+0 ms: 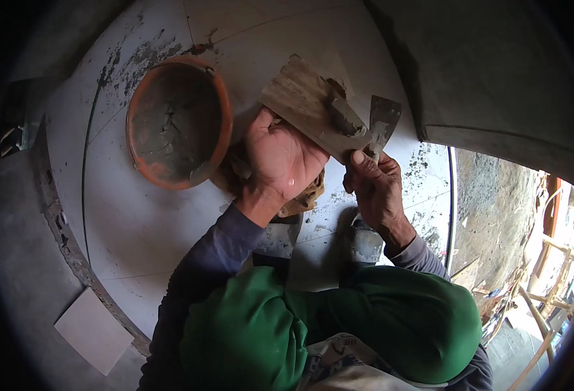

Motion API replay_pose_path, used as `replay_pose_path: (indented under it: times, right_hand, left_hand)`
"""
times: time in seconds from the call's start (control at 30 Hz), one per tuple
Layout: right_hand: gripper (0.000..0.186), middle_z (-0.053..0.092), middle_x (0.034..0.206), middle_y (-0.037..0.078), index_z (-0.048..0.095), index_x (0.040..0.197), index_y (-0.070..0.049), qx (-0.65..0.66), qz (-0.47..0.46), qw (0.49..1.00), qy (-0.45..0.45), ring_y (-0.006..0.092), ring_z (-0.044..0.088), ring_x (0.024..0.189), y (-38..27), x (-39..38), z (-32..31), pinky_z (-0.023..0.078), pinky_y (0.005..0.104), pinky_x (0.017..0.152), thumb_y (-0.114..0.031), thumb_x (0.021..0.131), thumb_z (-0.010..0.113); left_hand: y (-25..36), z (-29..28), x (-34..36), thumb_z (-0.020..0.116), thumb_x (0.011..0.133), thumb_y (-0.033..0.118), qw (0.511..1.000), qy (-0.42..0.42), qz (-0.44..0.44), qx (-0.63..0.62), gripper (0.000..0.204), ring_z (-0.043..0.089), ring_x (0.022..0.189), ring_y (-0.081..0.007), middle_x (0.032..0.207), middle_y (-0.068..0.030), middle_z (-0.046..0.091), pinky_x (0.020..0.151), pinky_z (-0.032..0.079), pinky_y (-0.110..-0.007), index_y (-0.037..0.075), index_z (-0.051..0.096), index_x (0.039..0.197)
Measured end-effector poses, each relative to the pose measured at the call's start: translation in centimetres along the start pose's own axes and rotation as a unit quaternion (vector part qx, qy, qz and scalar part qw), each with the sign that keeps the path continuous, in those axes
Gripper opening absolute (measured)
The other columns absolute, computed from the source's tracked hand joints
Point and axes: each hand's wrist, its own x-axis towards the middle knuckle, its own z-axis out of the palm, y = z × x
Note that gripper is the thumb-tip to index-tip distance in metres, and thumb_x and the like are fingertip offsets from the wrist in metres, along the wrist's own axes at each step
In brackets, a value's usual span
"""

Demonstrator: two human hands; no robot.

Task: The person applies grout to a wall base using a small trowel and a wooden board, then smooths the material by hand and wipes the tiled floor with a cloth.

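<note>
**Q:** What lies farthest to the left?

**A:** A loose pale tile (93,330) lies low on the grey floor. Above it, an orange basin (178,122) caked with grey mortar sits on the white tiled floor (130,221), just beside my left hand.

**Q:** State the left arm pose.

**A:** My left forearm, in a dark blue sleeve (199,274), rises from the lower edge and angles up and to the right. My left hand (280,159) is turned palm toward the camera, fingers curled and closed around the lower-left edge of a wooden float (313,107). The float is held off the floor, tilted, its handle block facing up. A tan rag (303,199) lies under that wrist.

**Q:** And the right?

**A:** My right forearm, in a grey sleeve (420,254), enters from the lower right. My right hand (377,189) is closed around the handle of a putty knife (383,124), thumb up along the shank. The blade points upward and touches the float's right end. My knees, in green trousers (339,322), fill the lower centre.
</note>
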Motion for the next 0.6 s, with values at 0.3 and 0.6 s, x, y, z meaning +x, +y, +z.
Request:
replay_pose_path:
  times: [0.3, 0.6]
  right_hand:
    - [0.003, 0.060, 0.075, -0.002, 0.073, 0.100, -0.007, -0.009, 0.013, 0.995, -0.102, 0.0086, 0.051, 0.061, -6.9, 2.5, -4.4, 0.044, 0.0270, 0.058, -0.005, 0.098, 0.073]
    - [0.027, 0.058, 0.071, -0.001, 0.074, 0.106, 0.002, -0.349, 0.029, 0.912, -0.215, 0.0071, 0.046, 0.057, -12.9, 7.4, 3.7, 0.034, 0.0265, 0.055, -0.024, 0.100, 0.074]
  left_hand:
    - [2.2, -3.1, -2.7, 0.044, 0.112, 0.048, 0.968, -0.109, -0.218, 0.055, 0.073, 0.055, 0.147, -0.0415, 0.164, -0.0283, 0.047, 0.124, 0.046, -0.053, -0.003, 0.041, 0.163]
    - [4.3, -9.2, -6.8, 0.067, 0.107, 0.029, 0.978, -0.028, -0.205, 0.032, 0.059, 0.059, 0.143, -0.0275, 0.157, -0.0114, 0.058, 0.122, 0.049, -0.042, 0.003, 0.051, 0.157]
